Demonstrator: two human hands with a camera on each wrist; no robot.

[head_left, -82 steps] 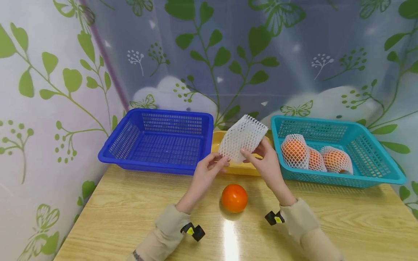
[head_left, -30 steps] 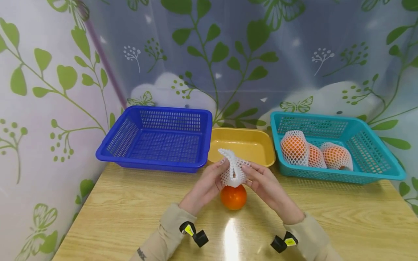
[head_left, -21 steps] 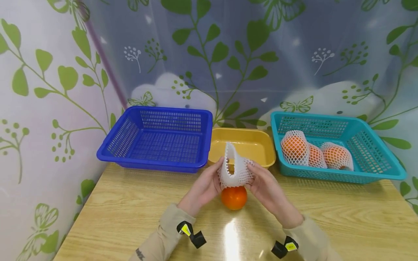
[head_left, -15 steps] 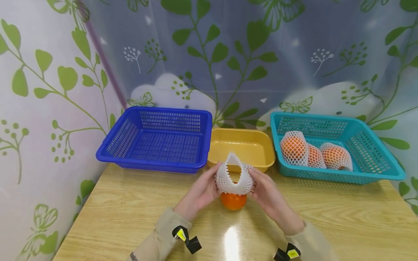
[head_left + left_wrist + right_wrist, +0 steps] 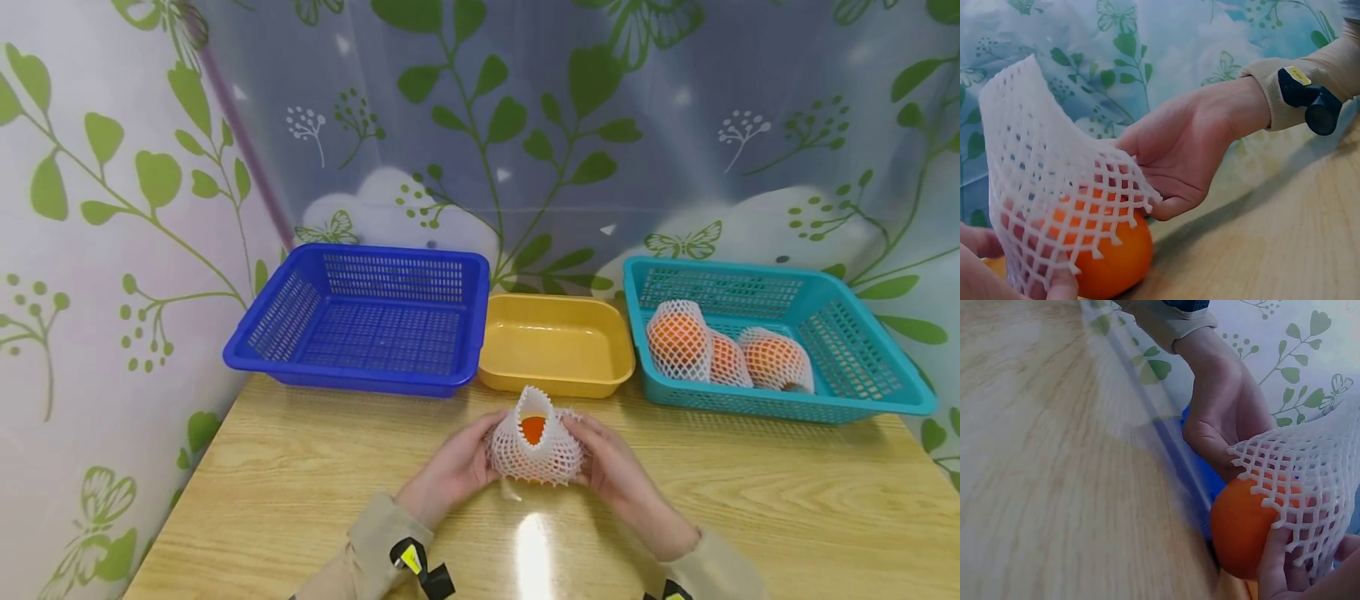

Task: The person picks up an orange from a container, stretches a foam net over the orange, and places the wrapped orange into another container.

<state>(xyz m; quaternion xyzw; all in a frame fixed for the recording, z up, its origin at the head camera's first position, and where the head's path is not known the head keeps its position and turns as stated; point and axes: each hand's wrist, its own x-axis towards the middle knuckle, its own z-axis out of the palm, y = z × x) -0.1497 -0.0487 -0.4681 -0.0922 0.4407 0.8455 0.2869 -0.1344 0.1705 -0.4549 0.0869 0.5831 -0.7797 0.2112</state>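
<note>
A white foam fruit net point(image 5: 536, 465) is draped over a smooth orange fruit point(image 5: 1121, 265) on the table. Through the net's upper opening in the head view, the fruit's top shows; its lower part stays bare in both wrist views. My left hand point(image 5: 453, 467) pinches the net on the left side, thumb outside and fingers partly behind the mesh. On the opposite side my right hand point(image 5: 618, 479) pinches it likewise, spreading it. The right wrist view shows the net's toothed lower edge around the side of the fruit, with fingertips point(image 5: 1274, 559) by the fruit.
Behind the hands stands a yellow tray point(image 5: 555, 387). To its left is a blue basket point(image 5: 352, 381), and to its right a teal basket point(image 5: 780, 408) holding several netted fruits point(image 5: 677, 340). A patterned curtain point(image 5: 555, 208) hangs behind; the wooden table point(image 5: 300, 483) reaches toward me.
Both hands brought the foam net from over the yellow tray toward me, spread it open, and lowered it over the orange fruit. The baskets have stayed put.
</note>
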